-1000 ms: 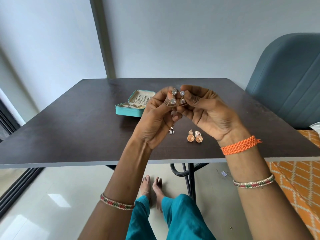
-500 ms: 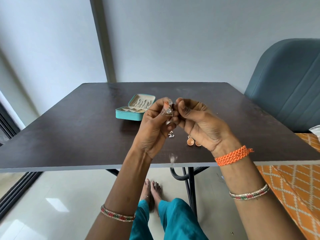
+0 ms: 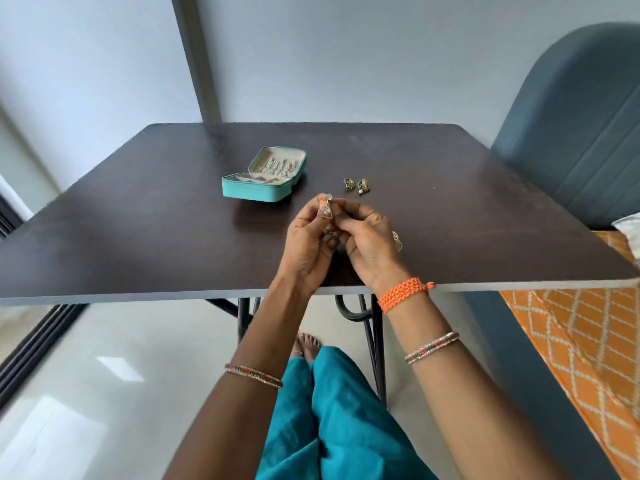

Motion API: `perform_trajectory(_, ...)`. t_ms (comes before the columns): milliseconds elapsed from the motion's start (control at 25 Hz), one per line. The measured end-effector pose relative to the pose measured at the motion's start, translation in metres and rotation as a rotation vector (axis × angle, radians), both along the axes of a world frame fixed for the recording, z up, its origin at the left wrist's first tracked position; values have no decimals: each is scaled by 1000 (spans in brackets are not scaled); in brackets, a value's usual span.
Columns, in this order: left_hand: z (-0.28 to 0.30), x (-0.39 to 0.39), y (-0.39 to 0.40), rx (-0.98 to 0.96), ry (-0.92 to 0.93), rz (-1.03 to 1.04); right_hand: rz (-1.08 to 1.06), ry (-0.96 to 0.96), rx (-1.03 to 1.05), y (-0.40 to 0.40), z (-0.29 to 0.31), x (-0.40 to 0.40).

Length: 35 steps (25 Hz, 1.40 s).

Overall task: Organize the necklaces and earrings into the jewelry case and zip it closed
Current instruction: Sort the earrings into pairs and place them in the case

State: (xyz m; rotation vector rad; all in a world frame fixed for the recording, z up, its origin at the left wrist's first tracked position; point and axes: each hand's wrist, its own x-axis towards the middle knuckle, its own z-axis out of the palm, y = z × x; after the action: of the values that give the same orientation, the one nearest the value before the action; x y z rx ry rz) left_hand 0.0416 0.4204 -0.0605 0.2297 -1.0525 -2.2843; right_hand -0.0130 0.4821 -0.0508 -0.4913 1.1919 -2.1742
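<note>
I am holding my two hands together over the desk, close to its near edge and about midway along it. My left hand is pinching a triangular earring between thumb and fingertips, with its pale round stud pointing up. My right hand is curling its fingers in beside it, fingertips meeting the left ones just by the earring; whether it is gripping something small of its own I cannot tell, as the fingers are hiding it. A bit of gold jewelry is peeking out from behind the right hand, lying on the desk.

The teal case is lying open toward the far left of the middle of the desk, lid laid back, with chains showing in the lid. A pair of dark earrings is sitting just to the right of the case, apart from it and beyond my hands.
</note>
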Motion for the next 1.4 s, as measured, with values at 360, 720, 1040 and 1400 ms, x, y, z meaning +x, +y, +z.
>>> perform_trajectory(360, -3, 1, -1, 40, 38, -18, 15, 158, 13, 0, -11, -7)
perform_trajectory(720, -2, -4, 0, 24, -1, 47, -111, 288, 2, 2, -15, -7)
perform_trajectory(1040, -4, -4, 0, 32, -41, 109, -166, 291, -12, 2, -18, -9)
perform_trajectory(1400, -5, -5, 4, -88, -84, 174, -301, 348, 49, 4, -15, -7)
